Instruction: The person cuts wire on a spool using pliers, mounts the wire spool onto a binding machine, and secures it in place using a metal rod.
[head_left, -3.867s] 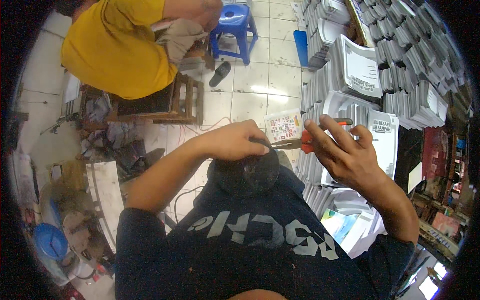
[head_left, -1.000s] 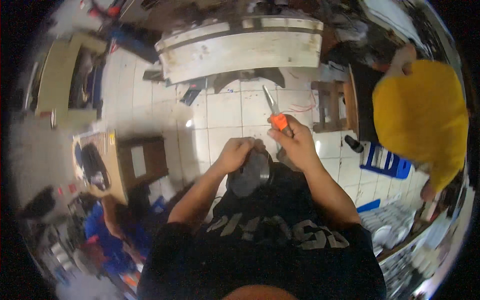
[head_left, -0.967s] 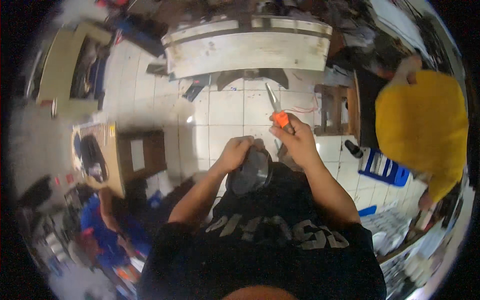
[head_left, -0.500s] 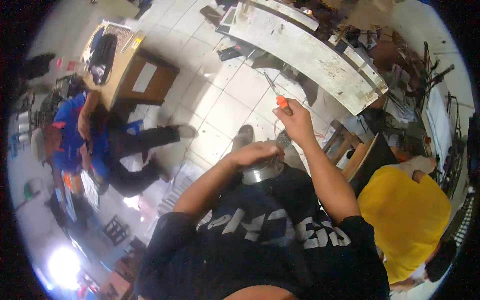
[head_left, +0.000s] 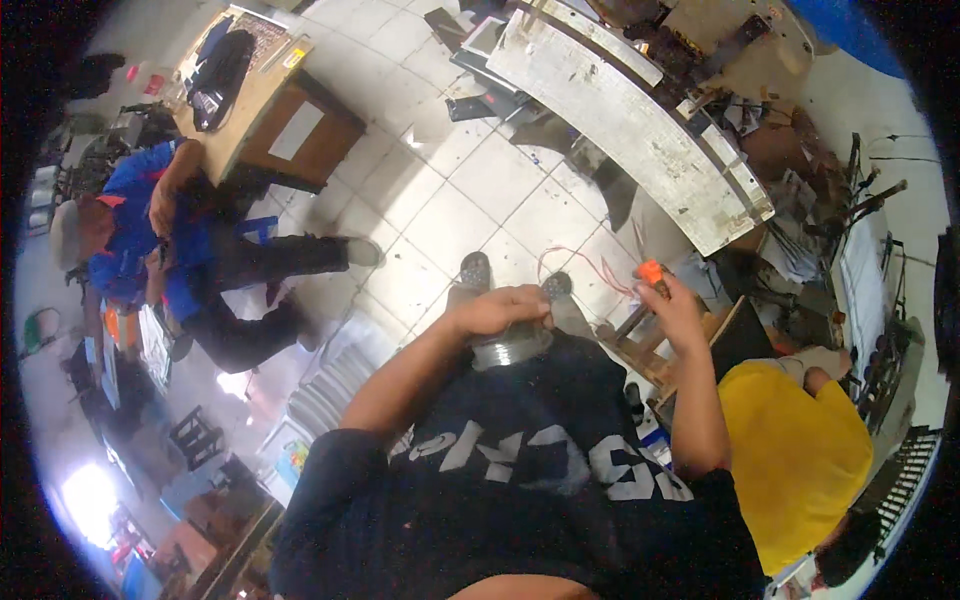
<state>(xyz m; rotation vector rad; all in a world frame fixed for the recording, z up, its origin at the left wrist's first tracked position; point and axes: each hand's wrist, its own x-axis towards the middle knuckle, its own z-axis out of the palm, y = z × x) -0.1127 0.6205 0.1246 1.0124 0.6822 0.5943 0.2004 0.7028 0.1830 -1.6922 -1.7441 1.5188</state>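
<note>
My left hand is closed over the top of a clear, round, jar-like container, held close against my black shirt. Its lid, if it has one, is hidden under my fingers. Out to the right, my right hand is closed around a screwdriver with an orange handle. The blade looks thin and blurred, pointing away from me. Thin reddish wires lie just left of that hand, over the tiled floor.
A long, worn white bench stands ahead on the right. A seated person in blue is at the left, by a wooden desk. Near my right elbow is a person in yellow. Wooden pieces lie beside my right forearm.
My right hand has moved right and nearer to me with the screwdriver. My left hand keeps its hold on the container. The whole view has shifted slightly.
</note>
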